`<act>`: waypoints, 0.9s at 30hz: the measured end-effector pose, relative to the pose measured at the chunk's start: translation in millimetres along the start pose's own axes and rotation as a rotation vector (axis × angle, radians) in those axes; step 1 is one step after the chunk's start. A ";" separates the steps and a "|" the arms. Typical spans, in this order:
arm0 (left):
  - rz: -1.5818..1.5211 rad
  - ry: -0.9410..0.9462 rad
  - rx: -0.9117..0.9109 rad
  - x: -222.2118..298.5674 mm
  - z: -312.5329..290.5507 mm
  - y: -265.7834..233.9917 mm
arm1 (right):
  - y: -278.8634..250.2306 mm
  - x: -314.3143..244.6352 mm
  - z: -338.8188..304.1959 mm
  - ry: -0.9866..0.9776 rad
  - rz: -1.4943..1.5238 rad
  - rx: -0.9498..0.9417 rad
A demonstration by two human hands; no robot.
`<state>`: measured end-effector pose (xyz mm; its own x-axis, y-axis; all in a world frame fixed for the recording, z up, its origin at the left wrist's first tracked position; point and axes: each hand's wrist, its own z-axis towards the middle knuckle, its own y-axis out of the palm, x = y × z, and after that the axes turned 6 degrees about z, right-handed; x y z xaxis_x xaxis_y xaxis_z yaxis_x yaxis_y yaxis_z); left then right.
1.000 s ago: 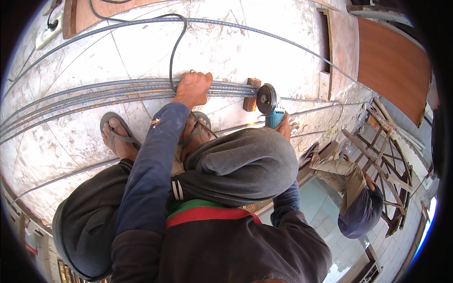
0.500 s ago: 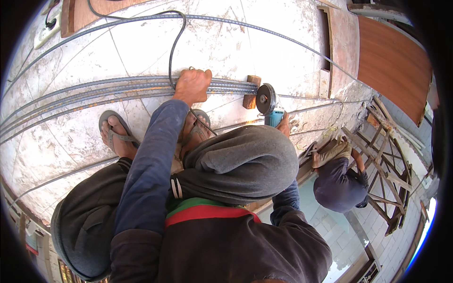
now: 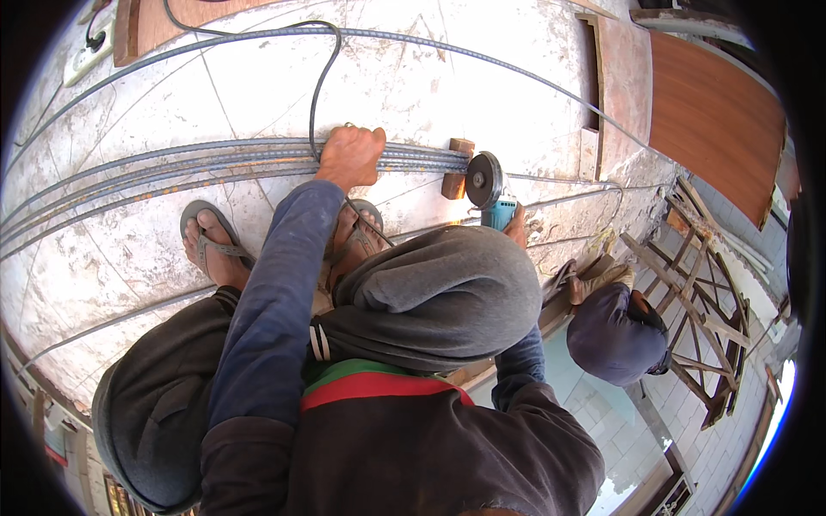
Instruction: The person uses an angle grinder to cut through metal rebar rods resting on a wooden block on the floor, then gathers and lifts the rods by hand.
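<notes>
My left hand is closed around a bundle of ribbed steel rebar rods that runs from the far left toward the middle. Their right ends lie over a small wood block. My right hand, partly hidden behind my knee, grips a teal angle grinder. The grinder's dark disc stands upright at the rod ends, just right of the block; whether it touches them I cannot tell. A black cord passes across the rods by my left wrist.
A long single rod arcs across the tiled floor beyond the bundle. At the right, another person crouches beside a wooden frame. A brown board lies at the upper right, a socket strip at the upper left.
Both my hands, the rods and the grinder stay nearly in place. The other person at the right has shifted posture slightly, the arm now drawn in.
</notes>
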<state>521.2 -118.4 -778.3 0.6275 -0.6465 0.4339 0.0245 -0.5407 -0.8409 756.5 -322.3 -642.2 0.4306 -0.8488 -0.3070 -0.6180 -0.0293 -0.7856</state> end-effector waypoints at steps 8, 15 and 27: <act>-0.004 0.032 -0.090 -0.6 -1.6 -14.0 | 4.8 9.0 2.8 0.015 0.109 0.007; -0.011 0.025 -0.012 -2.5 1.6 -5.0 | 14.5 44.2 17.6 0.044 0.196 -0.008; 0.143 0.074 0.214 -15.7 24.6 -2.6 | 5.8 12.3 4.0 -0.020 0.088 -0.005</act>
<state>530.5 -93.6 -790.9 0.5781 -0.7501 0.3213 0.1082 -0.3198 -0.9413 760.9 -330.8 -652.7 0.3872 -0.8375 -0.3856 -0.6572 0.0427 -0.7525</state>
